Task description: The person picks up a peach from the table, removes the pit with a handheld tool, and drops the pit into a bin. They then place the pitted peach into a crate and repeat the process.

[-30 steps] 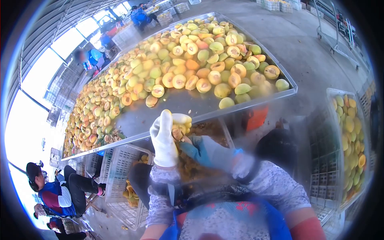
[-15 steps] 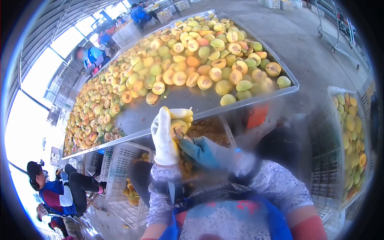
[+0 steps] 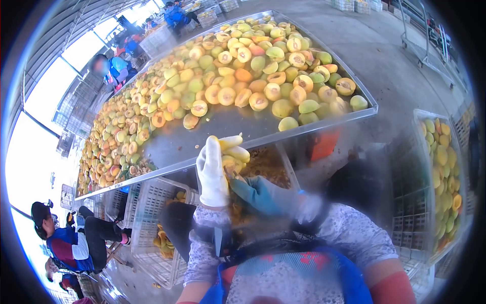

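Note:
In a white glove with yellow fingers, my left hand is closed around a yellow peach half just in front of the table's near rim. My right hand, in a teal glove, is closed with its fingertips against the underside of that fruit. A small dull object seems to stick out of the right fingers, but its kind is hard to make out. Behind both hands, a metal-rimmed table bears a large heap of halved peaches, some with pits showing.
Below my hands is a crate with brownish scraps. White crates stand at left, one with fruit pieces. A crate of peach halves is at right. A co-worker sits at left; another person is across the table.
My left hand has shifted slightly right and turned, so the peach's cut face shows less. The right hand stays against the fruit. The view has tilted a little.

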`<move>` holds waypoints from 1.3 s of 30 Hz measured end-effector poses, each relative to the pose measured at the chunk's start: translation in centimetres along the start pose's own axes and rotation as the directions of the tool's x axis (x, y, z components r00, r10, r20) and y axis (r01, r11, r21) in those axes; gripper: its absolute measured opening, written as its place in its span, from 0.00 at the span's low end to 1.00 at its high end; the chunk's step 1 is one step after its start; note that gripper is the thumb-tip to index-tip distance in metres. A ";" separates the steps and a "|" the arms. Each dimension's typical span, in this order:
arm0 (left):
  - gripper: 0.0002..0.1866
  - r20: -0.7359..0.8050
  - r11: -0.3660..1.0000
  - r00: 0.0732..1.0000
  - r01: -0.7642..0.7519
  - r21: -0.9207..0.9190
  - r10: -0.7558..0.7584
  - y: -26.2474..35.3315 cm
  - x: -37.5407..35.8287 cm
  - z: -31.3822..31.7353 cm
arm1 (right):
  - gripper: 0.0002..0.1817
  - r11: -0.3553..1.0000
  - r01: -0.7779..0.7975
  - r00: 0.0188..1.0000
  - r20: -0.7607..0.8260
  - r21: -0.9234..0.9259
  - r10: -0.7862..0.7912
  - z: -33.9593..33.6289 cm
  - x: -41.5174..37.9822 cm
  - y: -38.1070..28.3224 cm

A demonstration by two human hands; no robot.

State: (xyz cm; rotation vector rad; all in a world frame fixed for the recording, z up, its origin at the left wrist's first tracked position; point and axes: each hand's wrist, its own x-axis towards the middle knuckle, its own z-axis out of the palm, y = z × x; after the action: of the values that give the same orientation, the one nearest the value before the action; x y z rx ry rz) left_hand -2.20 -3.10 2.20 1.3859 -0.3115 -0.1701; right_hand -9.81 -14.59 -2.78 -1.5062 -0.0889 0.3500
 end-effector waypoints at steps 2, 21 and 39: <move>0.32 0.127 0.990 0.990 0.049 0.132 -0.066 0.9 0.3 -0.6 | 0.31 0.982 0.122 0.989 -0.069 -0.144 -0.133 0.1 -0.4 0.2; 0.27 0.060 0.940 0.997 0.058 -0.335 -0.040 -1.5 -0.3 -0.3 | 0.29 0.916 -0.261 0.952 0.240 0.305 0.191 -0.5 -0.6 -0.2; 0.23 -0.371 0.822 0.867 -0.074 0.565 0.333 6.8 -3.1 -21.2 | 0.21 0.649 -0.072 0.960 -0.229 -0.758 -0.161 -3.0 3.5 3.1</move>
State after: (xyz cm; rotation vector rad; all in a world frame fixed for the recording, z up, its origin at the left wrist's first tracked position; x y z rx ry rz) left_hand 1.14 18.96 5.32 1.8826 -0.1118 0.4673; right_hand -6.18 -16.42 -6.56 -2.3909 -0.0499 0.0320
